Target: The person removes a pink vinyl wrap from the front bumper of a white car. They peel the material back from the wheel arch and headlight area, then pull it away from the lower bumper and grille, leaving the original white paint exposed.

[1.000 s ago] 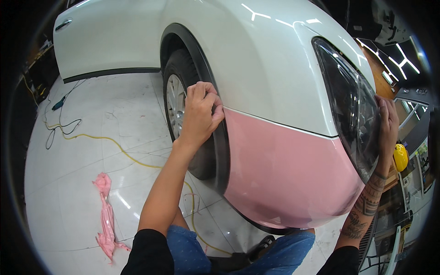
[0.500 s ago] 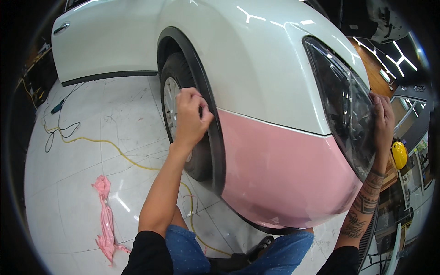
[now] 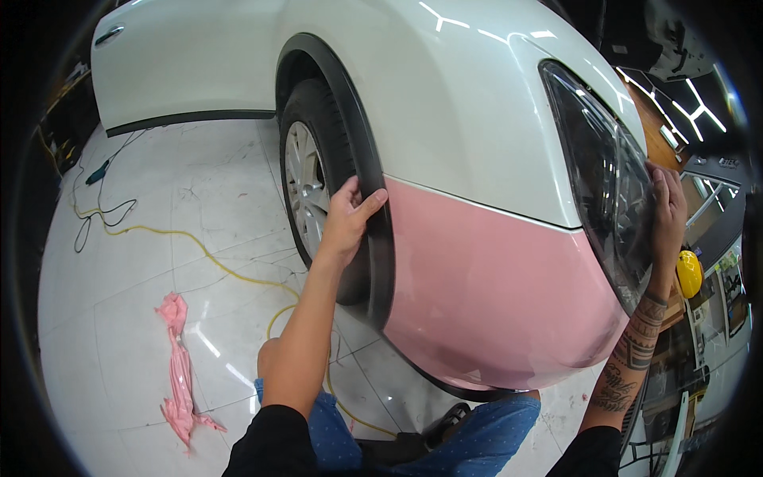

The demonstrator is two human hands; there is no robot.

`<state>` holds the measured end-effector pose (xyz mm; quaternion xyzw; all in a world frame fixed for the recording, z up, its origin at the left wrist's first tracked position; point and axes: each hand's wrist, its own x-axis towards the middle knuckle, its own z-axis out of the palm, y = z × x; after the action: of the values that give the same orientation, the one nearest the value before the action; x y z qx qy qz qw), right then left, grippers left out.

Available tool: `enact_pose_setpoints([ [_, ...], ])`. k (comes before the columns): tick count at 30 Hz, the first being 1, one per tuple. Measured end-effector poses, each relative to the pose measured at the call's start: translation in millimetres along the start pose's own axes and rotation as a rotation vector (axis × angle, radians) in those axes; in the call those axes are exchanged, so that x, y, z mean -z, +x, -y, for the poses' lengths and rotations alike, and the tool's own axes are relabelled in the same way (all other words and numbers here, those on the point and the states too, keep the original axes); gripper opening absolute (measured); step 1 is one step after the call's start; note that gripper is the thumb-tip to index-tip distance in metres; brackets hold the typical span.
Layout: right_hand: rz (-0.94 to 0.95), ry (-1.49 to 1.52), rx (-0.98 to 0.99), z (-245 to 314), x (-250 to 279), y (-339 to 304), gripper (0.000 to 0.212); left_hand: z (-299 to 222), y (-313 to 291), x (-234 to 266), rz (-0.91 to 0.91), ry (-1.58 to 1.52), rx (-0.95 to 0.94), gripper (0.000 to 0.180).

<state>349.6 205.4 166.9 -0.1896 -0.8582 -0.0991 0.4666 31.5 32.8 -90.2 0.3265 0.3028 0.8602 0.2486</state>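
The pink panel [image 3: 493, 278] sits between the hands, below the white fender [image 3: 469, 135] and headlamp [image 3: 592, 159]. The left hand [image 3: 346, 222] spans the arch trim [image 3: 382, 262], thumb and fingers apart; whether they clamp its lip cannot be told. The right hand [image 3: 668, 215] rests along the headlamp's outer edge, fingers close together, grip hidden, presumably as a brace. This wide hold likely steadies the reach across the panel.

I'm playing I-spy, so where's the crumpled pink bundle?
In the head view, the crumpled pink bundle lies on the floor at lower left, left of the left forearm.
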Motion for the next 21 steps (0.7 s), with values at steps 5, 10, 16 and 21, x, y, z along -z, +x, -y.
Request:
enact_pose_setpoints([
  [5,0.06,-0.04,-0.069,-2,3,0,0.034,2,7,13,0.123,-0.05,0.225,0.053],
  [10,-0.111,-0.054,0.006,-1,5,-4,0.025,4,7,1,0.104,-0.055,0.272,0.049],
  [16,0.032,0.08,0.381,157,-39,-62,0.013,-3,5,3,0.107,-0.073,0.243,0.043],
  [21,0.708,0.43,0.842,270,-115,-106,0.018,6,5,4,0.134,-0.126,0.228,0.037],
])
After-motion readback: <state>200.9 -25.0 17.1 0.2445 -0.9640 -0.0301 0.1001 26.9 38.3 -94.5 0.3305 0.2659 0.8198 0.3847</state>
